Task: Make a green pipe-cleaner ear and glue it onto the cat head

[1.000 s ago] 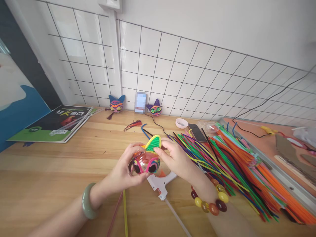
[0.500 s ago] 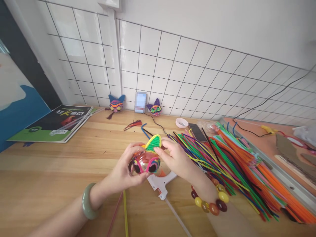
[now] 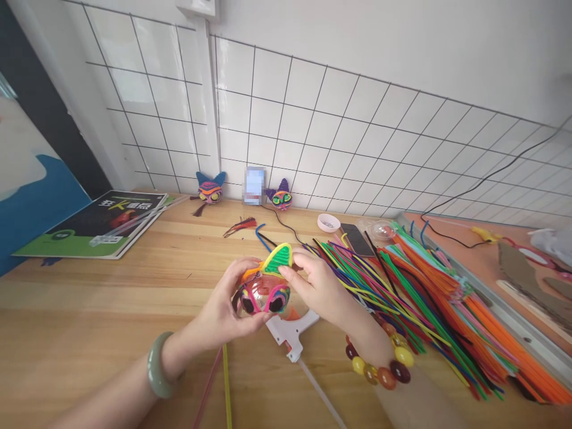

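My left hand (image 3: pixel 236 298) is wrapped round a clear plastic ball (image 3: pixel 261 292) decorated as an animal head, with pink-rimmed dark eyes and coloured pipe cleaner trim. My right hand (image 3: pixel 313 280) pinches a green pipe cleaner ear (image 3: pixel 279 260) edged in yellow, which touches the top of the ball. An orange piece shows behind it, partly covered by my left fingers. Below the ball lies a white glue gun (image 3: pixel 292 333) with a clear glue stick (image 3: pixel 322 393) trailing from it.
Loose pipe cleaners (image 3: pixel 402 298) cover the right of the table. At the back stand two finished heads, one with blue ears (image 3: pixel 210 187) and one with purple ears (image 3: pixel 281 195), beside a lit screen (image 3: pixel 254 185). A pink bowl (image 3: pixel 329 223), a phone (image 3: pixel 356 239) and books (image 3: pixel 93 223) lie around.
My left fingers have shifted slightly on the ball, baring more of the orange piece. My right hand keeps its pinch on the green ear.
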`<state>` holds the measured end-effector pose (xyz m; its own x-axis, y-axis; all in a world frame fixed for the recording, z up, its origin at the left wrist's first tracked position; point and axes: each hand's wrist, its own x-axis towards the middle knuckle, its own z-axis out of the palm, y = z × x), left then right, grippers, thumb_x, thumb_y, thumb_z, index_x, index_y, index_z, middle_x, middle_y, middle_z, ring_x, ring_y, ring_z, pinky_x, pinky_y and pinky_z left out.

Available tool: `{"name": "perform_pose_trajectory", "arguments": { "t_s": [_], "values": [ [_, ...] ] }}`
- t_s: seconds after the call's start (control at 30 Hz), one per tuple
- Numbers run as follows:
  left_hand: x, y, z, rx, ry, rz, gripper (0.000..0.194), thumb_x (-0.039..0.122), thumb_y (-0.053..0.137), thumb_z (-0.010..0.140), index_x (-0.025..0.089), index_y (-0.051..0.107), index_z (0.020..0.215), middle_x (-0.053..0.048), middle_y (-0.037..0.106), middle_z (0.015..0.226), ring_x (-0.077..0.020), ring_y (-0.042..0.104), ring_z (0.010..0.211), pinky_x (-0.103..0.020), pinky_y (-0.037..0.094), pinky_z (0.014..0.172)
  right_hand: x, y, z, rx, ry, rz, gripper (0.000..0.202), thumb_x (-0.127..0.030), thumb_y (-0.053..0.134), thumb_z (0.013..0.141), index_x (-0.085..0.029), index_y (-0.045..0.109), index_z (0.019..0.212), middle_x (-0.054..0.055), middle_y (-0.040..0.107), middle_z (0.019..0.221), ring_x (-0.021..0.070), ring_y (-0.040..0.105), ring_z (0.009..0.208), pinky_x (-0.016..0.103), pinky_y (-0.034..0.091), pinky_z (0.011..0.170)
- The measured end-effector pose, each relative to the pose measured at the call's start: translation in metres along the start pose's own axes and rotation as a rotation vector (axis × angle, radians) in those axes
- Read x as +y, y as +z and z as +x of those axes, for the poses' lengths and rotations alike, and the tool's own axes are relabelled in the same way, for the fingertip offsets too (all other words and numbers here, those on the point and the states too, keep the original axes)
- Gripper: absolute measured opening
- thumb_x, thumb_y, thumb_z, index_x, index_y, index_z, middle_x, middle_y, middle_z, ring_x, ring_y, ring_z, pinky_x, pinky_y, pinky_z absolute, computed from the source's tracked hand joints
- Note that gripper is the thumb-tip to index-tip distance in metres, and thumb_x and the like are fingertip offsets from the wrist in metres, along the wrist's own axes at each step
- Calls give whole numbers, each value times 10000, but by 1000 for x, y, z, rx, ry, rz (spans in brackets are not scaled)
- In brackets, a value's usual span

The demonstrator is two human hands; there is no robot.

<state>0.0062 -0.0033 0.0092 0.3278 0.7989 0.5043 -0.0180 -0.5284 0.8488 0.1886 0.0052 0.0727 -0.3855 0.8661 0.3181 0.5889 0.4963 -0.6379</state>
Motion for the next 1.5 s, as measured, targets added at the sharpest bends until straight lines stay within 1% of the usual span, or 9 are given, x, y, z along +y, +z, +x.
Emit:
{"name": "perform_pose_trajectory", "arguments": {
  "t_s": [0.13,0.43,0.6,0.77,0.93,1.1,1.33,1.5],
  "values": [
    [1,0,0,-3,-39,-14,674,160,685,633,238,326,1198,-106,366,1220,-267,416,1123,-374,423,887,0,0,0,7,-1,-2,212,-230,427,868,-189,403,662,14,497,765,145,497,738,264,390,640],
    [4,-3,3,-24,63,129,641,158,685,624,240,375,1178,-113,386,1190,-283,380,1137,-437,371,927,-2,-1,0,8,-7,5,192,-225,418,869,-183,454,684,24,524,784,148,501,748,272,397,663],
    [1,-2,3,-7,89,106,612,161,686,622,247,395,1153,-114,382,1204,-282,388,1138,-420,403,896,0,0,0,7,-12,-7,180,-228,418,869,-179,482,708,31,534,786,151,501,736,277,401,666],
    [2,-2,3,-5,70,75,593,157,689,619,239,410,1136,-118,380,1201,-278,412,1122,-405,418,882,0,-2,0,14,-16,-9,162,-231,437,857,-181,515,724,31,544,775,160,509,725,278,400,659],
    [4,0,3,-33,47,-7,577,142,668,640,237,394,1138,-116,351,1196,-264,417,1112,-382,452,851,-1,-2,1,23,-26,0,144,-235,447,851,-186,537,750,33,548,764,166,512,720,278,404,652],
    [4,0,3,-21,58,2,594,140,676,629,250,389,1138,-108,345,1206,-276,399,1131,-395,446,861,-1,-2,0,32,-30,5,138,-236,450,849,-189,547,764,35,550,759,169,508,708,285,409,647],
    [7,0,3,-26,32,16,566,169,677,629,232,411,1124,-118,365,1191,-277,412,1110,-401,442,856,1,-1,1,22,-45,2,131,-227,446,849,-193,558,790,39,558,776,172,516,718,286,415,645],
    [7,0,4,-24,45,28,563,176,678,627,230,416,1122,-118,378,1175,-285,411,1108,-412,436,857,0,-1,1,1,-34,-11,137,-208,432,857,-188,563,823,42,565,824,168,521,743,286,413,665]
  ]
}}
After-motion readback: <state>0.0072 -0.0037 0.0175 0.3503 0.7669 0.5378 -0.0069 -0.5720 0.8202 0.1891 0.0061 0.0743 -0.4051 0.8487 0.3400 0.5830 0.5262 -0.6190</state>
